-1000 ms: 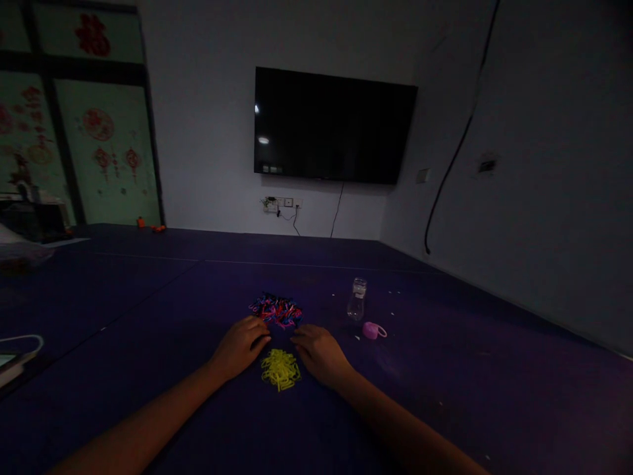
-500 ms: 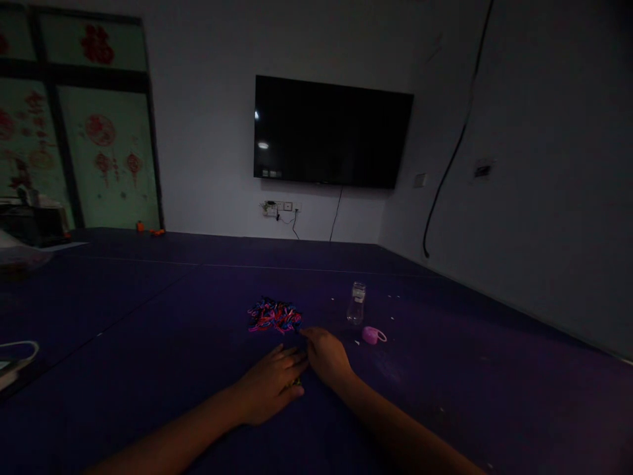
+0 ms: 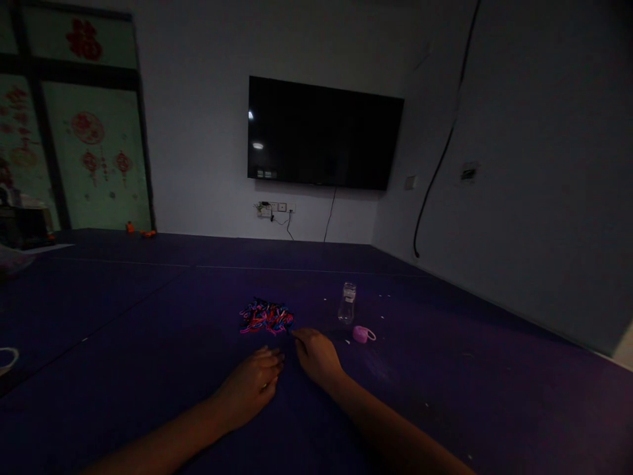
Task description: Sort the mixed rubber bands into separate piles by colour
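A pile of colourful elastic hair ties [image 3: 267,316], mostly pink, red, blue and black, lies on the dark purple surface. My right hand [image 3: 318,356] rests at the pile's right edge. Its index finger stretches out to a dark strand there, with the thumb a little apart below. Nearer to me on the left, my left hand [image 3: 250,384] lies palm down with its fingers curled. A small yellowish bit shows between its thumb and fingers, too little of it to name. Right of the pile stands a clear bottle [image 3: 347,305], with its pink looped cap [image 3: 361,334] off beside it.
White scraps [image 3: 347,342] are scattered around the cap. At the far edge sit small orange objects [image 3: 147,233]. A television [image 3: 324,132] hangs on the wall above sockets [image 3: 277,208], and a black cable [image 3: 435,173] dangles at the right. A white loop [image 3: 12,356] lies at the left edge.
My left hand has drawn back left, away from my right hand, and its fingers are more curled. The right hand stays beside the pile. The whole view has shifted slightly.
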The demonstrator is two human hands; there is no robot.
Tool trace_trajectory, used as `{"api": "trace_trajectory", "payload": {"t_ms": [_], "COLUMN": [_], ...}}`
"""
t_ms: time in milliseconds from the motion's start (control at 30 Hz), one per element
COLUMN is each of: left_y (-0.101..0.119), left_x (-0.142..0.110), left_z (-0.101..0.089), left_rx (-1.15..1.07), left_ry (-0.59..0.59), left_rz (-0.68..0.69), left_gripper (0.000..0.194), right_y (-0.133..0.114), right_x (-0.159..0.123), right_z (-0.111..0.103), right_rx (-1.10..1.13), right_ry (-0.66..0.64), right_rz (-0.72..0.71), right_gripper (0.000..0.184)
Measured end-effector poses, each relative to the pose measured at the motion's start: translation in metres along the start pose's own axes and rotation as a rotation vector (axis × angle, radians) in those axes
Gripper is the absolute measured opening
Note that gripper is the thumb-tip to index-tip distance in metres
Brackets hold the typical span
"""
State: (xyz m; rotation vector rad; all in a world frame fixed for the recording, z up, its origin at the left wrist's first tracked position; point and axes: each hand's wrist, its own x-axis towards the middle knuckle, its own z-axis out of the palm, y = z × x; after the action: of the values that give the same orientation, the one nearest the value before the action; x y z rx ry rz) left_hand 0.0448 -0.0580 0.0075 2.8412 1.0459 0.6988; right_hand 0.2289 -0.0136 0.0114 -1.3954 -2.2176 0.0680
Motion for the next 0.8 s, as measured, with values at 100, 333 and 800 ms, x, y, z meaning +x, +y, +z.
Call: {"api": "trace_trajectory", "payload": {"t_ms": [100,333,800], "left_y": [0.006,0.004,-0.047], "left_x": [0.003,0.011,-0.074], "left_z": [-0.002,0.021,-0.030], "left_rx": [0.100,0.157,0.206], "left_ry": [-0.002,0.022,0.033], "left_rz": [-0.027,-0.194,-0.194], "left_gripper": [0.041,0.040,0.036], "right_y": [0.000,0.001,0.000], "right_x": [0.000,0.000,0.000], "right_z": [0.000,0.001,-0.002], "right_rx": [-0.010,-0.003,-0.022], "right_ry": [0.005,-0.001,-0.021], "right_rz": [-0.016,-0.003,-0.013], "right_gripper": [0.035,0.036,0.035]}}
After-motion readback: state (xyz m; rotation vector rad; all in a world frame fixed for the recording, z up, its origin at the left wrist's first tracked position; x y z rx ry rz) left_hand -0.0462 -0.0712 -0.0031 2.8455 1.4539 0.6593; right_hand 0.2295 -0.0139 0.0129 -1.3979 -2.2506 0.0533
